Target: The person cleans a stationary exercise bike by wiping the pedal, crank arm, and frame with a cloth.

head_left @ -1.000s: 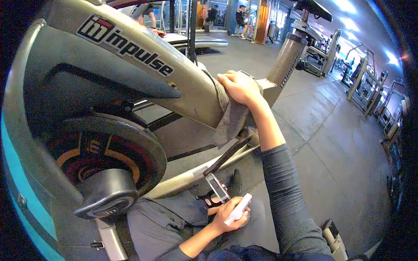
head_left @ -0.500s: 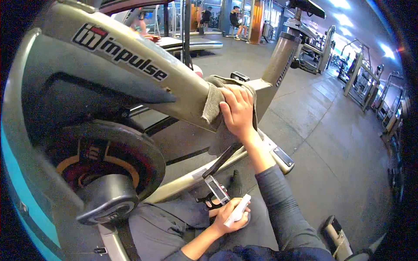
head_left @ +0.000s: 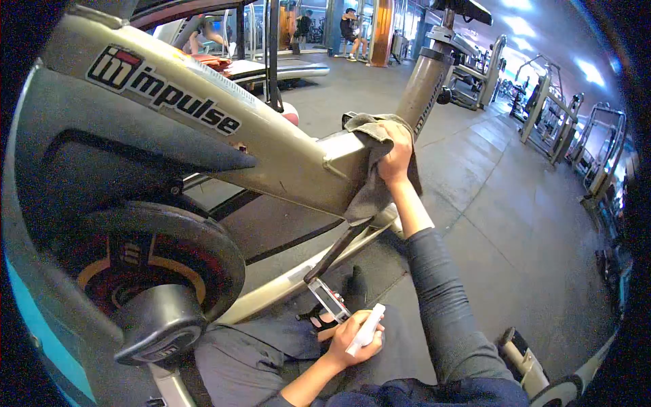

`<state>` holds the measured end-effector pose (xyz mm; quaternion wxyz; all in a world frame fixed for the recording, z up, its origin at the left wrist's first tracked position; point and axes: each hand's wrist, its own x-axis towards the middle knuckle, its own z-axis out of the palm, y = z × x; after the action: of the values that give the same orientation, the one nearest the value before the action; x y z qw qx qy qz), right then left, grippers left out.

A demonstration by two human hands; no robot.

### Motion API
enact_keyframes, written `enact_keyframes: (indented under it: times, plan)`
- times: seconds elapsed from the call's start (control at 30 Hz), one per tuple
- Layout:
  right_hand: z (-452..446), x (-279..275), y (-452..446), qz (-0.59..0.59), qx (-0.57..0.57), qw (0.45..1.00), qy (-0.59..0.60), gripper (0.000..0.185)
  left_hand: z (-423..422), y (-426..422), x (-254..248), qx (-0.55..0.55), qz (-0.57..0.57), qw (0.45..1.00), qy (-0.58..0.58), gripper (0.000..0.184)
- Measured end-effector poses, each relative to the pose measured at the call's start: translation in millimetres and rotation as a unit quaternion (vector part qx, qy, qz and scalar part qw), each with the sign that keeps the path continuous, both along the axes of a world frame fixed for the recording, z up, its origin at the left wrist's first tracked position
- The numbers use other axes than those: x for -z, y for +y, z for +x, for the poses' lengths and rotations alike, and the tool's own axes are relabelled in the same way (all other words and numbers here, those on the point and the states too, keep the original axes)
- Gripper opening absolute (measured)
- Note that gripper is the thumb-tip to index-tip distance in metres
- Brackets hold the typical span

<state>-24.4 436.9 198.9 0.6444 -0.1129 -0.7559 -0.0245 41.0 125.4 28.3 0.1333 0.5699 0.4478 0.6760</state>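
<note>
My right hand presses a grey cloth around the beige bike frame, near the foot of the seat post; its fingers are wrapped over the cloth. Part of the cloth hangs down the frame's side. Low in the view, over my lap, my left hand is closed around a white object that looks like a small bottle. Just beyond that hand is the bike's pedal, at the end of a dark crank arm.
The flywheel and a round black cover are at the left. A beige base bar runs beneath the frame. Treadmills, weight machines and a seated person are farther back.
My right hand and the cloth have slid along the frame toward the seat post, uncovering a stretch of it. The view has shifted slightly. My left hand keeps its hold on the white object.
</note>
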Motion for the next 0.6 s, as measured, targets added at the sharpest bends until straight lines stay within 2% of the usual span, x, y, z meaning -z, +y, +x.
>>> enact_keyframes:
  times: [0.1,0.17,0.2,0.23,0.27,0.3,0.37,0.43,0.5,0.6]
  plan:
    - [-12,8,-12,0.000,0.059,0.998,0.008,0.036,0,-3,-1,0.007,-0.029,1.000,-0.007,0.041]
    - [-19,10,-37,-0.009,0.075,0.996,0.036,0.024,0,-3,1,-0.003,-0.025,1.000,0.001,0.040]
    - [-24,11,-56,0.023,0.107,0.994,0.028,0.023,0,-3,1,0.004,-0.033,0.999,-0.011,0.040]
    - [-32,20,-67,0.015,0.058,0.998,0.027,0.021,1,-3,2,0.007,-0.034,0.999,-0.009,0.040]
    - [-41,29,-85,-0.053,0.011,0.998,0.020,0.023,1,-2,4,-0.003,-0.027,1.000,-0.005,0.039]
    - [-49,35,-105,-0.028,0.048,0.998,0.015,0.029,0,-2,5,-0.013,-0.021,1.000,-0.001,0.039]
    - [-51,38,-131,-0.066,-0.028,0.996,0.048,0.042,-1,-5,-3,-0.033,-0.024,0.999,0.032,0.040]
    - [-48,42,-130,-0.053,-0.053,0.996,0.057,0.046,-2,-5,-3,-0.054,-0.025,0.996,0.064,0.040]
    - [-47,43,-122,-0.053,-0.052,0.995,0.066,0.047,1,-3,3,-0.010,-0.041,0.999,-0.019,0.041]
    - [-51,44,-104,-0.066,-0.031,0.989,0.126,0.045,-2,-4,1,-0.033,-0.037,0.998,0.028,0.041]
